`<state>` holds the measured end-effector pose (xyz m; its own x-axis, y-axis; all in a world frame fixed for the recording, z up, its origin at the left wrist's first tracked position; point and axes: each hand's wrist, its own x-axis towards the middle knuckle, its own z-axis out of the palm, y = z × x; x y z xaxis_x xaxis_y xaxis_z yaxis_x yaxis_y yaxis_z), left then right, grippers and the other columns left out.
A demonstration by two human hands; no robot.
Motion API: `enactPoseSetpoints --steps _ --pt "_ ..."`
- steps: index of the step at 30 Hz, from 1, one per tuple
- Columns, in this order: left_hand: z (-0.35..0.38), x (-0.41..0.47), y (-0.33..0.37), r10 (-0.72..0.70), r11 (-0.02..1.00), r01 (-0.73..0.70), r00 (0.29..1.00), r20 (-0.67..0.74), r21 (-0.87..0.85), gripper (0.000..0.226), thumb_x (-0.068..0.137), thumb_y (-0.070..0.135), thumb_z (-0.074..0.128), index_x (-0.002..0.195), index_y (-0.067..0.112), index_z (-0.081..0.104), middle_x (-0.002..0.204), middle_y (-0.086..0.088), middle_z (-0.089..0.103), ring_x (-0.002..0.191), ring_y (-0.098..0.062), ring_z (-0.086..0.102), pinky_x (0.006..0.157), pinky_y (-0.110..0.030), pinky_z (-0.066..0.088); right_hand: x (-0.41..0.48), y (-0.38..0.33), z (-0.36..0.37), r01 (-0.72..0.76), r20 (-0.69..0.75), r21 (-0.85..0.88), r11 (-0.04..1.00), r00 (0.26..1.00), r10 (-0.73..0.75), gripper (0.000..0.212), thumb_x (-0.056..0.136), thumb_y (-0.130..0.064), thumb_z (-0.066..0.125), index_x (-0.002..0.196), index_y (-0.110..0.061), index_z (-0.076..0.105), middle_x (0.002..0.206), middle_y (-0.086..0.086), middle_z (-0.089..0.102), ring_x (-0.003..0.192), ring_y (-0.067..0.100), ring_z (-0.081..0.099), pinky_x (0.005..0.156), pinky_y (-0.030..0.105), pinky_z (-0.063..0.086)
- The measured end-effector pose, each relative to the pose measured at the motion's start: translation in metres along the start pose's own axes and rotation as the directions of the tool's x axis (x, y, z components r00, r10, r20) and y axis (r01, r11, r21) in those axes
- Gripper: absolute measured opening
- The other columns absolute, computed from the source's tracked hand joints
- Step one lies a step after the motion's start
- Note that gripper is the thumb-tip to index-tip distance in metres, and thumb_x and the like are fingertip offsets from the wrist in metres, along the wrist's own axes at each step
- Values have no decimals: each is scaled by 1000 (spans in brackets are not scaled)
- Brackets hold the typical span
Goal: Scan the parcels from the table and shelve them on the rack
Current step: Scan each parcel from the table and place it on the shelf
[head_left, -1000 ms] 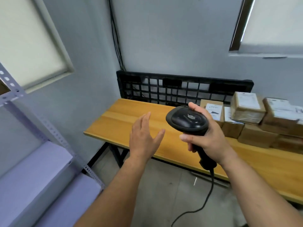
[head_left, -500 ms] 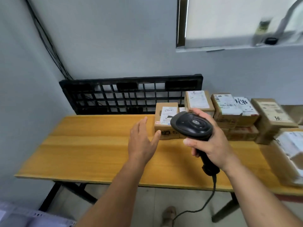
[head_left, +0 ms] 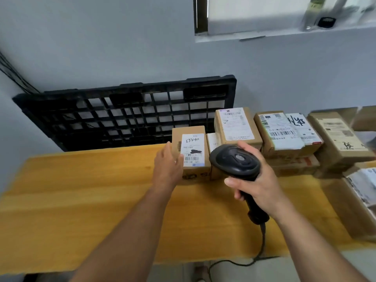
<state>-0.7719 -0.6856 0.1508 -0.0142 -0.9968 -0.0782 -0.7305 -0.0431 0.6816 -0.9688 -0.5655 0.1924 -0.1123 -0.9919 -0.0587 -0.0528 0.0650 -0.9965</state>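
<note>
- Left grip, fingers straight and wide, sits at the boxy cardboard parcel's left face.
- Right of that parcel, right grip clasps a smooth black barcode scanner.

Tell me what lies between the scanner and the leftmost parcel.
In the head view, a strip of another brown parcel, partly hidden behind the scanner.

A yellow wooden bench stands against a pale grey-blue wall. Behind the bench's left half a black slatted pallet leans on edge against the wall. Black cables run down above its left end. Above its right half, a dark-framed window gives soft daylight over a sill. Grey floor shows below its near edge.
</note>
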Motion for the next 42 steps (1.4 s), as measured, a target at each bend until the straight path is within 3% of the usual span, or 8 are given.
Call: enactPoseSetpoints --steps 5,9,16,20,24,30,37,42 --pt "11 23 -14 -191 938 233 965 178 -255 69 99 20 54 154 22 13 151 -12 33 127 -27 44 84 -29 43 24 13 10 -49 24 14 999 999 48 96 58 -22 83 140 -46 39 122 1 62 52 27 62 50 32 53" --pt "15 24 -45 -281 783 438 883 377 -441 97 88 25 69 154 36 -1 155 -11 32 129 -31 47 107 -53 40 33 29 17 -89 28 26 996 996 88 96 59 -20 83 140 -47 39 122 2 63 51 25 61 48 31 51" --pt "15 19 -71 -156 752 470 808 568 -462 153 41 44 95 149 46 -14 157 -11 28 133 -31 45 113 -53 34 36 56 27 -191 23 18 981 981 190 91 72 0 83 137 -48 42 123 1 63 51 26 61 47 31 49" --pt "16 20 -69 -89 764 424 815 572 -486 123 76 6 78 152 41 -13 144 -12 48 120 -28 56 103 -45 46 36 62 34 -222 57 -3 975 973 222 91 73 0 82 140 -45 40 124 3 63 50 26 60 46 31 48" --pt "9 7 -71 -9 754 381 820 572 -535 107 73 1 77 151 41 15 119 3 67 103 -18 66 74 -26 55 33 58 37 -223 83 -21 975 971 224 92 73 -1 83 141 -45 38 125 3 62 52 26 61 47 31 50" --pt "-10 -20 -73 0 658 408 841 541 -633 117 57 24 84 149 48 16 122 -2 68 107 -22 67 85 -37 52 29 39 36 -177 104 -28 984 978 179 91 73 0 81 141 -43 38 125 2 61 53 27 62 48 30 53" --pt "-48 -44 -60 0 669 358 877 481 -652 116 64 10 81 146 52 11 112 -9 72 101 -28 70 82 -42 55 19 8 39 -59 188 -70 996 980 71 88 74 -3 81 131 -52 37 127 1 58 55 23 64 51 31 53" --pt "-75 -70 -48 -40 714 217 962 270 -666 130 63 -2 81 152 47 0 122 -12 62 109 -28 64 89 -45 56 -5 -20 43 39 215 -50 998 976 -28 90 72 -4 82 135 -51 38 127 3 58 56 26 65 51 31 53"
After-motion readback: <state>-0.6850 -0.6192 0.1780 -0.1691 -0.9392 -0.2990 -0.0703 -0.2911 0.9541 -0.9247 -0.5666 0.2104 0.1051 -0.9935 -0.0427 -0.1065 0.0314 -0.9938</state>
